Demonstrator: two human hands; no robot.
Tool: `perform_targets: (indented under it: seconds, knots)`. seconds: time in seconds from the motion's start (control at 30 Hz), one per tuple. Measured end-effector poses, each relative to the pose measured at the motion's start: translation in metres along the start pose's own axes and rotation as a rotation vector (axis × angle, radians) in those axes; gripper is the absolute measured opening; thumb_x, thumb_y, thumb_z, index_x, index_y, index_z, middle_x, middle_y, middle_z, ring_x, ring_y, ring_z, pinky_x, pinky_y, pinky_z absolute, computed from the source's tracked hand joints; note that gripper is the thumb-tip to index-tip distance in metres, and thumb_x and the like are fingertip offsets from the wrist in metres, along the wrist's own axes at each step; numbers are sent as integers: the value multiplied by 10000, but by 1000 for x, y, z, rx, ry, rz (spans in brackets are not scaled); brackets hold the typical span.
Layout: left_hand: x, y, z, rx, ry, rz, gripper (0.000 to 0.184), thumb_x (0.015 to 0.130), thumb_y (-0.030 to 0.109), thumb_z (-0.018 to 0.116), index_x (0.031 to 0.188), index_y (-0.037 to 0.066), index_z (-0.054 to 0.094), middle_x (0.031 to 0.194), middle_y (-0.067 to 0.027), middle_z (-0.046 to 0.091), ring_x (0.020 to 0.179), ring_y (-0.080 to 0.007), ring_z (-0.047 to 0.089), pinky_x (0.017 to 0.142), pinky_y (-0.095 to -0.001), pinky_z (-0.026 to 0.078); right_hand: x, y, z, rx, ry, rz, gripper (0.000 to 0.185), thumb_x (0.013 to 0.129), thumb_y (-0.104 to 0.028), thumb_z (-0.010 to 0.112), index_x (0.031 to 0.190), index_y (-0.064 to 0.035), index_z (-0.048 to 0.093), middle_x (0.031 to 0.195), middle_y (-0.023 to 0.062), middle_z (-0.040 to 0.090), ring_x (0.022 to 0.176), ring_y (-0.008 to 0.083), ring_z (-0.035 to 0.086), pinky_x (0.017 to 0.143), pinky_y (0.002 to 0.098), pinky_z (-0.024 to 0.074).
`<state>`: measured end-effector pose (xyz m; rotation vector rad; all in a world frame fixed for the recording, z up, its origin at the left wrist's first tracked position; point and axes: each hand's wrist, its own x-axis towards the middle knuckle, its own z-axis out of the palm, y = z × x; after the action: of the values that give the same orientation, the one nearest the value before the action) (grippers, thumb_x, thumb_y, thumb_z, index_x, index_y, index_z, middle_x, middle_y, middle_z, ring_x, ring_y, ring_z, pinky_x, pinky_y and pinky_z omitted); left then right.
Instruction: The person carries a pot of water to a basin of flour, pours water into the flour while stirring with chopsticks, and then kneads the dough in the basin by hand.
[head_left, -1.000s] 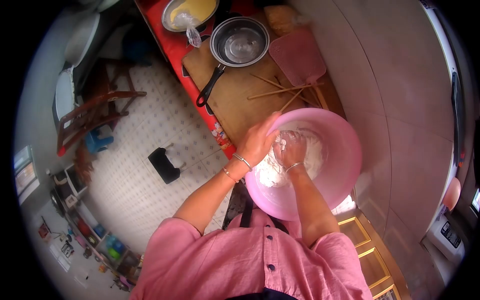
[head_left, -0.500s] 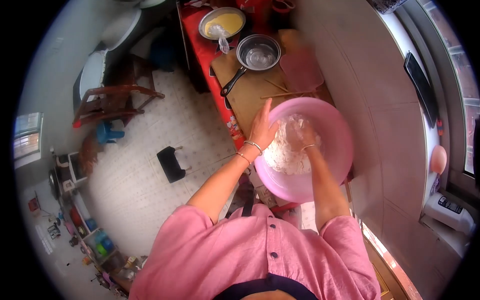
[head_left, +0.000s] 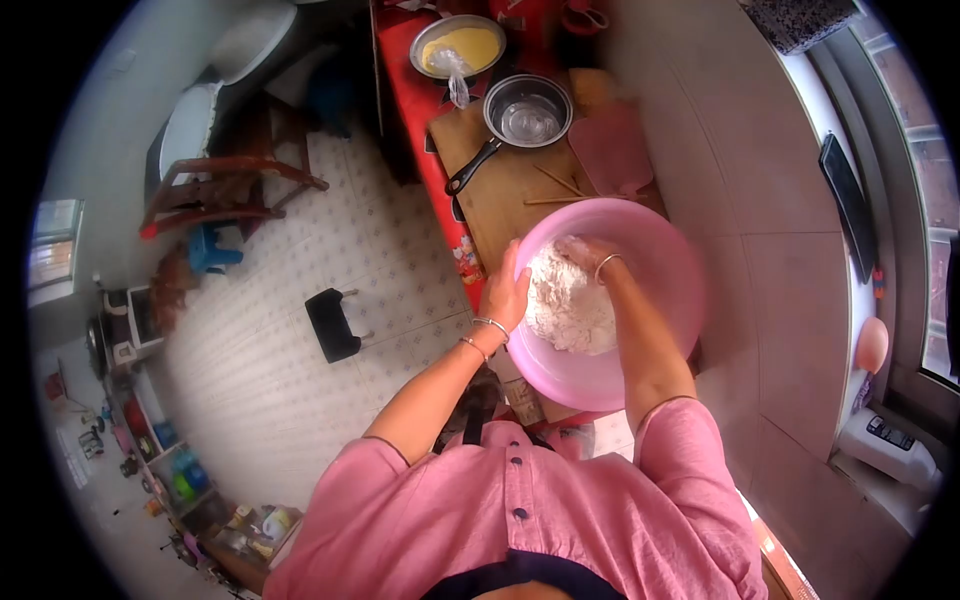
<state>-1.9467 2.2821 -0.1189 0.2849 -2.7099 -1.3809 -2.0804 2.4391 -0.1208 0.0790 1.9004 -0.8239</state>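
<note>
A large pink basin (head_left: 665,285) holds a mass of white flour (head_left: 572,308), partly clumped. On the basin's left rim rests my left hand (head_left: 508,296), closed round the edge. Inside the basin, at the far side of the flour, is my right hand (head_left: 586,252); its fingers are bent down into the flour and partly hidden by it. Just beyond the basin, thin wooden sticks (head_left: 556,199) lie on a wooden board (head_left: 470,215).
On the board stands a pan (head_left: 528,112) with a black handle, beside a pink plastic piece (head_left: 612,150). Farther back is a metal bowl (head_left: 458,46) with yellow contents. A black stool (head_left: 333,325) stands on the floor at left. The tiled wall (head_left: 760,300) rises at right.
My left hand has drawn back a little, and its raised fingers have come down at the rim. My right hand has moved to the far side of the flour. The view has shifted.
</note>
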Motion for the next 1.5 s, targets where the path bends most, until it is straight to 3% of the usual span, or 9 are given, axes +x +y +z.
perform_targets:
  seconds: [0.03, 0.1, 0.17, 0.33, 0.57, 0.87, 1.03, 1.23, 1.5]
  knots:
    - [9, 6, -6, -11, 13, 11, 519, 912, 165, 533, 1384, 62, 343, 1194, -256, 565, 1018, -441, 568, 839, -481, 468, -20, -14, 9, -205, 30, -11, 547, 823, -464, 554, 1162, -39, 608, 1191, 101, 605, 1091, 213, 544, 823, 415, 472]
    - [16, 13, -16, 53, -207, -109, 520, 912, 205, 542, 1379, 71, 356, 1208, -249, 562, 1077, -423, 553, 900, -475, 451, -23, -2, 38, -3, 183, -49, 409, 866, -288, 562, 1122, 29, 596, 1158, 197, 606, 1107, 264, 557, 941, 414, 400]
    - [20, 13, -17, 48, -235, -100, 516, 906, 210, 547, 1374, 99, 360, 1154, -251, 585, 1034, -439, 562, 866, -490, 460, -25, 4, 49, -246, -67, 46, 403, 865, -292, 586, 1117, 21, 609, 1135, 217, 620, 1138, 285, 552, 988, 394, 390]
    - [22, 23, -20, 66, -269, -113, 474, 892, 228, 555, 1338, 170, 405, 1026, -246, 632, 932, -461, 589, 790, -517, 478, -67, 78, 119, -489, 571, -256, 322, 805, -381, 630, 1045, -171, 669, 1120, 66, 633, 1167, 328, 490, 967, 609, 322]
    - [33, 14, -11, 1, -247, 60, 456, 894, 192, 554, 1316, 79, 423, 1105, -253, 603, 991, -444, 574, 825, -486, 475, -62, 97, 149, -683, 796, -332, 324, 701, -363, 642, 979, -201, 670, 1273, 29, 525, 1195, 291, 421, 1011, 557, 279]
    - [74, 17, -1, -80, -334, 193, 434, 881, 139, 558, 1298, 78, 457, 1038, -251, 613, 926, -439, 589, 780, -476, 489, -5, 80, 103, -560, 899, -294, 330, 695, -335, 621, 970, -159, 664, 1121, 63, 594, 1069, 278, 497, 944, 504, 339]
    - [87, 24, -3, -56, -481, 130, 448, 899, 174, 572, 1311, 50, 448, 1216, -224, 566, 1078, -403, 560, 897, -423, 469, 15, 79, 83, -540, 951, -294, 315, 714, -339, 617, 939, -124, 669, 1011, 90, 634, 1009, 281, 554, 932, 487, 360]
    - [93, 27, 0, -8, -435, 215, 494, 889, 184, 591, 1339, 60, 431, 1208, -243, 563, 1073, -411, 560, 892, -424, 472, 37, 81, 62, -446, 1040, -365, 315, 729, -333, 609, 923, -99, 689, 910, 94, 692, 884, 286, 632, 886, 444, 425]
    - [74, 39, -10, 136, -265, 239, 633, 866, 190, 626, 1405, 60, 319, 1137, -251, 566, 1026, -416, 568, 900, -426, 466, 37, 79, 36, -399, 946, -310, 391, 790, -368, 590, 1030, -72, 677, 963, 133, 690, 929, 308, 637, 863, 423, 462]
